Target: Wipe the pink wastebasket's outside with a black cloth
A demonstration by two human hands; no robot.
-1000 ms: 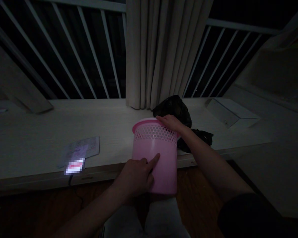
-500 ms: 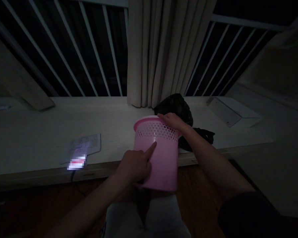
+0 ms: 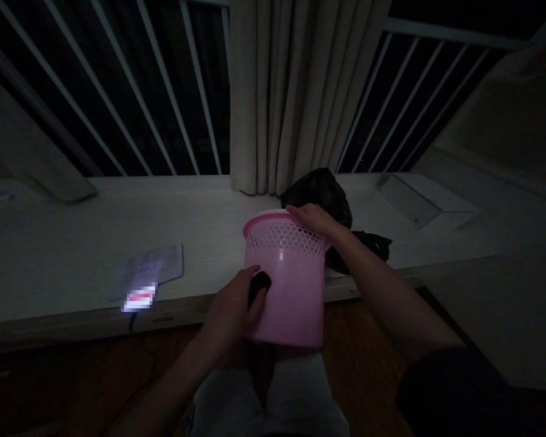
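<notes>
A pink plastic wastebasket (image 3: 295, 297), with a band of honeycomb holes below its rim, stands upright in front of me. My right hand (image 3: 313, 220) grips its rim at the upper right, and the fingers on the inside are hidden. Against the basket's left side, my left hand (image 3: 232, 303) is curled around a small black rounded object (image 3: 259, 284) whose kind I cannot make out. Just behind the basket lies a black plastic bag (image 3: 323, 191). More black plastic (image 3: 373, 246) shows beyond my right forearm.
The basket is by the edge of a long white ledge (image 3: 209, 230) under barred windows. A curtain (image 3: 282, 97) hangs in the middle. At left are a sheet of paper (image 3: 166, 261) and a glowing phone-like screen (image 3: 139, 297) with a cable. A white box (image 3: 430, 200) sits at right.
My left hand has drawn back from pointing at the basket with its index finger. Its fingers are now curled round a black object that was hardly visible before. My right hand stays on the rim.
</notes>
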